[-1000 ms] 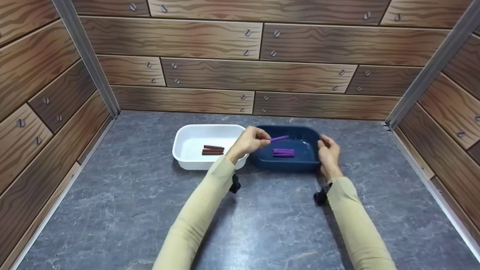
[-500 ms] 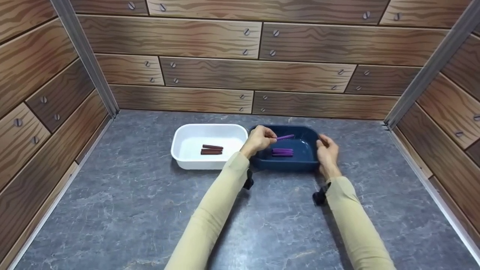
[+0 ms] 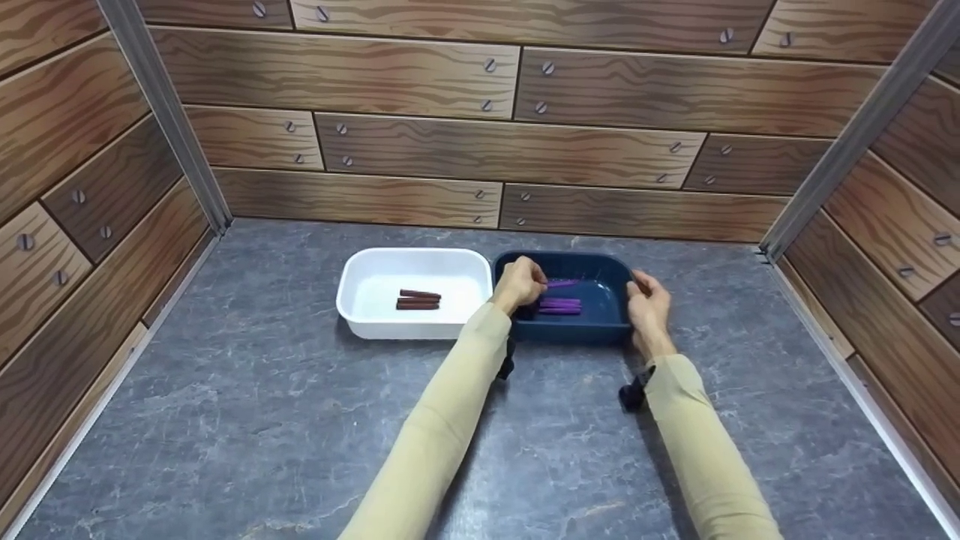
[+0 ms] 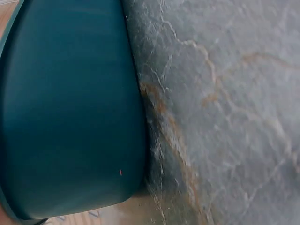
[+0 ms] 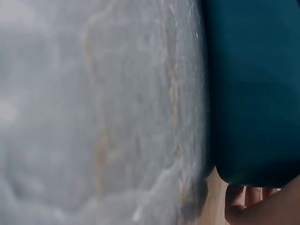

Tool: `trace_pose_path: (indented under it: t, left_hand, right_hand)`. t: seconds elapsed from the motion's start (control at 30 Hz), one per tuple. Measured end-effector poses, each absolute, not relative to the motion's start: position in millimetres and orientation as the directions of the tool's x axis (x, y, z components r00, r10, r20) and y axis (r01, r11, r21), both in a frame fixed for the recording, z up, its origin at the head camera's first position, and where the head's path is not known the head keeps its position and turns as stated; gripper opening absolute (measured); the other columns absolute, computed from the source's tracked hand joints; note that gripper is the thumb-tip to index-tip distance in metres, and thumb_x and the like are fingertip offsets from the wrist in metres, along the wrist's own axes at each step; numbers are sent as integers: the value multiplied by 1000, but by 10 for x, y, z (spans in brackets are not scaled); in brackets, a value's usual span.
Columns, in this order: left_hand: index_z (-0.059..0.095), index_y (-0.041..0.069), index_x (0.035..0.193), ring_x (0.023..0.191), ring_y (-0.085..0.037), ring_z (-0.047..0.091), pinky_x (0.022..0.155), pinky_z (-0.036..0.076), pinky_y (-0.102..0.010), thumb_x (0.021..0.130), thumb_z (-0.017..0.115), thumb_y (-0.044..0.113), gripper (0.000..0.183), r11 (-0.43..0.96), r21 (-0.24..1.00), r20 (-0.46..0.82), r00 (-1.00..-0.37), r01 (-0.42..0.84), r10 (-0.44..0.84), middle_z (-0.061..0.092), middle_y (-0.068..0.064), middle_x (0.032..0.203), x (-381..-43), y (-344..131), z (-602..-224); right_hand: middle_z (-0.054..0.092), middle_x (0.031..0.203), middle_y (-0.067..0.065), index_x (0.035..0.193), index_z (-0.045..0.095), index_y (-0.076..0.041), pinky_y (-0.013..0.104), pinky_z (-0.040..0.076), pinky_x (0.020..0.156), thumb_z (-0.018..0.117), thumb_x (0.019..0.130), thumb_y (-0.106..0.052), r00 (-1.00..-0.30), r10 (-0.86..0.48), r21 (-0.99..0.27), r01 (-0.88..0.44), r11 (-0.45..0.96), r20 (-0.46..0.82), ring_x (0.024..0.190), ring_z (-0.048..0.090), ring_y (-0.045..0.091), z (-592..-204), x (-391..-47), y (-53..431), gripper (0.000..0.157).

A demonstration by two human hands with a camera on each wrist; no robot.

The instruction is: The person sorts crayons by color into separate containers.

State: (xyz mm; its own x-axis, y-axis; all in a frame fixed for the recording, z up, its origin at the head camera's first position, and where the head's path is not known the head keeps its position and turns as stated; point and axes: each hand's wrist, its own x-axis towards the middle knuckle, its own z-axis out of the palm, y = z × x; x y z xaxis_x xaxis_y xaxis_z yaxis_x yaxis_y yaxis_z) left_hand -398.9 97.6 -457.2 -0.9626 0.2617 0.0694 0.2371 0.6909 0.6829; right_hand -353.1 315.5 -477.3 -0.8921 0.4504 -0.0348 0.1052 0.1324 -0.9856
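Note:
My left hand [image 3: 521,283] is over the left part of a dark blue plastic bin [image 3: 577,334]. Its fingertips pinch the end of a thin purple stick [image 3: 564,283], which lies low inside the bin, slightly slanted. Nearer the front of the bin floor, several purple sticks [image 3: 560,306] lie side by side. At the bin's right end, my right hand [image 3: 649,307] grips the wall and rim. The right wrist view has the curled fingers [image 5: 253,194] against that end. In the left wrist view the bin's outer wall [image 4: 70,103] hides the fingers' work.
A white bin [image 3: 405,330] stands against the blue bin's left side, with several dark brown sticks [image 3: 418,300] on its floor. Both bins rest on a grey marbled tabletop [image 3: 262,405]. Wood-patterned panels [image 3: 360,142] wall the back and sides.
My left hand has moved right, from the white bin's edge to over the blue bin, and lowered the purple stick into it. The right hand keeps its grip on the blue bin.

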Motion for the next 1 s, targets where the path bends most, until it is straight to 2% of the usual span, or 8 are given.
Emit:
trace_pose_path:
  t: [0.37, 0.53, 0.67, 0.83, 1.0]
  left_hand:
    - [78, 8, 93, 97, -19, 67, 88, 55, -30, 86, 67, 5, 14, 744, 635, -6, -961, 209, 275, 74, -7, 103, -4020, 1025, -4595]
    - [77, 7, 99, 95, -18, 65, 87, 55, -31, 85, 60, -1, 24, 754, 624, -16, -962, 204, 273, 74, -7, 106, -4028, 1013, -4610]
    - [76, 8, 104, 101, -18, 64, 91, 54, -32, 85, 56, -3, 30, 755, 622, -28, -957, 208, 288, 73, -6, 111, -4037, 1011, -4608]
    - [76, 7, 105, 112, -20, 64, 97, 51, -32, 86, 54, -2, 31, 740, 631, -12, -951, 232, 309, 73, -6, 114, -4038, 1011, -4605]
    - [76, 7, 106, 111, -21, 65, 96, 51, -31, 88, 57, 3, 26, 703, 661, 52, -951, 261, 304, 74, -6, 110, -4029, 987, -4594]
  right_hand:
    - [43, 149, 16, 146, 44, -4, 35, 37, 111, 43, 103, -6, -897, 441, -985, 96, 144, -23, 134, 42, 27, -4777, -3518, 3155, 43]
    - [41, 150, 15, 147, 43, -5, 35, 37, 111, 42, 104, -8, -907, 421, -982, 98, 163, -21, 135, 42, 27, -4771, -3529, 3133, 43]
    - [39, 152, 15, 148, 41, -5, 36, 37, 112, 41, 104, -9, -912, 411, -981, 95, 170, -17, 136, 41, 27, -4762, -3539, 3127, 44]
    - [40, 152, 15, 148, 41, -4, 35, 37, 112, 41, 104, -9, -910, 414, -983, 92, 159, -18, 136, 41, 27, -4760, -3546, 3124, 44]
    - [42, 151, 15, 147, 43, -5, 35, 37, 112, 42, 104, -9, -907, 420, -983, 101, 152, -28, 135, 42, 27, -4767, -3543, 3120, 43]
